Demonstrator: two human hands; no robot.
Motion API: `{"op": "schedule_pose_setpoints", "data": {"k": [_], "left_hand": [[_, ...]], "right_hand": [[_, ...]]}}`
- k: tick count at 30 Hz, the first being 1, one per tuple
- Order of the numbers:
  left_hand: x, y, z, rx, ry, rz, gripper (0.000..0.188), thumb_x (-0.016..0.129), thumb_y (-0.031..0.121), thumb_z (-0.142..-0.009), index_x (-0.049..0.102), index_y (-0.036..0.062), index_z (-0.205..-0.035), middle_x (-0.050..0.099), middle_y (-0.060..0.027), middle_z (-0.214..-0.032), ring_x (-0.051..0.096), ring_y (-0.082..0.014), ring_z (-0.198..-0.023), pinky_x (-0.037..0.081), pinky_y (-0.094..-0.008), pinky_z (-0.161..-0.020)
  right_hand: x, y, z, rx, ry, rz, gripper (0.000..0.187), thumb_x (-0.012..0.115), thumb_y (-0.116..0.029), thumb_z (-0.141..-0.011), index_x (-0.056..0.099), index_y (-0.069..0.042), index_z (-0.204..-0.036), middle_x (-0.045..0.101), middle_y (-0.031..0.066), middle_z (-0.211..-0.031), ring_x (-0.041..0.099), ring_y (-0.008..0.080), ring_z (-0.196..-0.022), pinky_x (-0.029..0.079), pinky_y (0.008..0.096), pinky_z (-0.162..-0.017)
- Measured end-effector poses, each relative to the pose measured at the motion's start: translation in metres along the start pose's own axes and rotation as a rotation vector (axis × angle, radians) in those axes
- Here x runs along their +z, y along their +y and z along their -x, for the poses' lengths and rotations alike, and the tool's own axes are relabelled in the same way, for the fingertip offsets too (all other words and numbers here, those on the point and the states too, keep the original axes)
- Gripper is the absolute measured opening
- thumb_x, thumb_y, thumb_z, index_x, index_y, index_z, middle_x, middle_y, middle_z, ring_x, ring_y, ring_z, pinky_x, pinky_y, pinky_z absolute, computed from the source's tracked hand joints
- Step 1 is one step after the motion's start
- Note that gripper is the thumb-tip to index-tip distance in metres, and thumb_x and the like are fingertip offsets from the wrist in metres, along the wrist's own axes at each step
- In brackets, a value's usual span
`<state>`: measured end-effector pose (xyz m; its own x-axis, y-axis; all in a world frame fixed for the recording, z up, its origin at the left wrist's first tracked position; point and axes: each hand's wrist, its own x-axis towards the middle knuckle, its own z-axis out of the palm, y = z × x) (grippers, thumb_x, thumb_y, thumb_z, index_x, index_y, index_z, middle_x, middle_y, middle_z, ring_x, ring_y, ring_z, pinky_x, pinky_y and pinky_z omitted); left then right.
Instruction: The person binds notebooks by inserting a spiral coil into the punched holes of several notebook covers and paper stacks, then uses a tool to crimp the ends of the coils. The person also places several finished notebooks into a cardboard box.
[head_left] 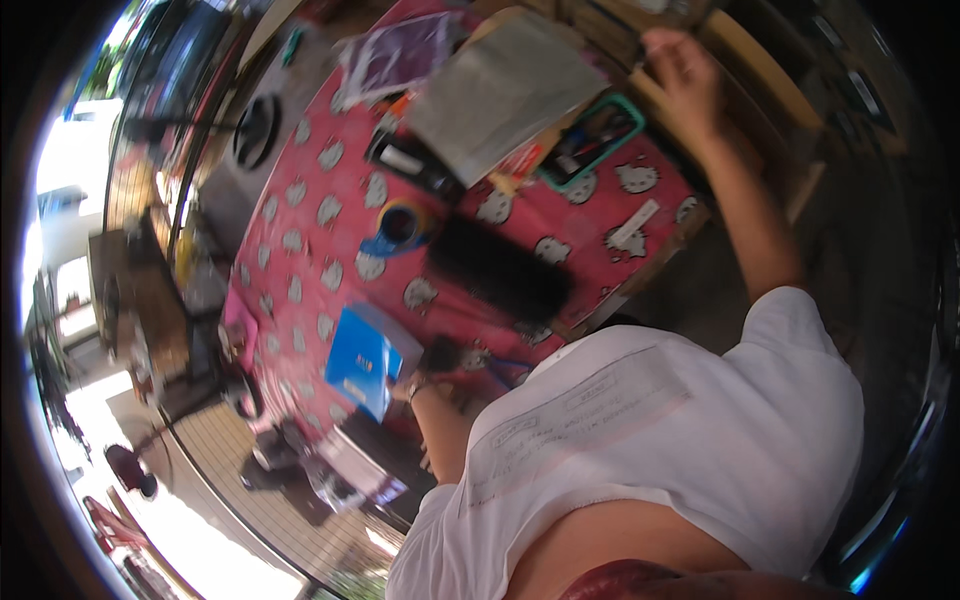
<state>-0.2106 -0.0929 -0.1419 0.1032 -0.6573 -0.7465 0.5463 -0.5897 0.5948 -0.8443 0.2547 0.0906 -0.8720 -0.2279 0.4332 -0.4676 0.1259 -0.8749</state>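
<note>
My left hand [404,386] is at the right edge of a blue box [362,358] with white sides, its fingers closed on that edge and partly hidden. The box rests on a table with a pink patterned cloth [300,290]. Far to the right, my right hand [682,72] is raised over the table's far right corner, beside brown cardboard [765,60]. Its fingers are curled together and slightly blurred; what they hold, if anything, I cannot make out.
Around the middle lie a long black case [500,268], a blue tape dispenser [402,226] and a black device [412,165]. Farther off are a grey sheet [505,95], a teal-rimmed tray [595,142] of small items and a purple plastic packet [400,60]. A black fan [257,132] stands left.
</note>
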Motion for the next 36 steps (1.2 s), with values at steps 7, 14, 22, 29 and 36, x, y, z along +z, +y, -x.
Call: {"op": "schedule_pose_setpoints", "data": {"k": [7,14,22,29,36], "left_hand": [[0.049,-0.010,0.017,0.196,0.426,-1.236,0.068,0.050,0.042,-0.081,0.032,0.0194,-0.143,0.024,-0.0057,-0.152,0.026,-0.0216,-0.139,0.022,-0.0463,-0.112],[0.111,0.002,0.067,0.442,0.955,-2.109,0.053,0.049,0.029,-0.083,0.048,0.0094,-0.132,0.040,-0.0154,-0.140,0.041,-0.0300,-0.129,0.035,-0.0452,-0.106],[0.149,-0.001,0.107,0.573,0.891,-2.234,0.043,0.048,0.021,-0.085,0.058,0.0002,-0.121,0.049,-0.0181,-0.123,0.053,-0.0374,-0.114,0.046,-0.0489,-0.095],[0.156,-0.005,0.108,0.668,0.826,-2.322,0.037,0.052,0.020,-0.083,0.064,-0.0077,-0.106,0.055,-0.0271,-0.119,0.060,-0.0376,-0.105,0.050,-0.0459,-0.087],[0.173,0.026,0.066,0.334,0.749,-3.050,0.030,0.054,0.016,-0.087,0.065,0.0041,-0.113,0.060,-0.0158,-0.121,0.060,-0.0302,-0.110,0.049,-0.0422,-0.087]], "right_hand": [[-0.284,0.212,-0.001,1.459,-0.354,0.525,0.027,0.051,-0.018,-0.088,0.062,0.005,-0.096,0.065,0.0269,-0.092,0.067,0.0404,-0.078,0.058,0.0500,-0.065],[-0.305,0.313,0.140,1.325,0.160,0.606,0.046,0.063,-0.029,-0.088,0.059,0.001,-0.123,0.061,0.0178,-0.123,0.061,0.0267,-0.108,0.047,0.0403,-0.093],[-0.283,0.405,0.215,1.361,0.355,-0.343,0.049,0.065,-0.029,-0.087,0.057,0.001,-0.125,0.061,0.0180,-0.122,0.061,0.0269,-0.108,0.047,0.0408,-0.091],[-0.275,0.418,0.228,1.280,0.434,-0.445,0.052,0.067,-0.028,-0.086,0.055,0.002,-0.127,0.061,0.0183,-0.122,0.060,0.0271,-0.108,0.048,0.0412,-0.089],[-0.249,0.365,0.195,1.266,0.583,0.092,0.044,0.070,-0.033,-0.081,0.066,-0.003,-0.112,0.070,0.0134,-0.104,0.066,0.0254,-0.097,0.051,0.0376,-0.084]]}}
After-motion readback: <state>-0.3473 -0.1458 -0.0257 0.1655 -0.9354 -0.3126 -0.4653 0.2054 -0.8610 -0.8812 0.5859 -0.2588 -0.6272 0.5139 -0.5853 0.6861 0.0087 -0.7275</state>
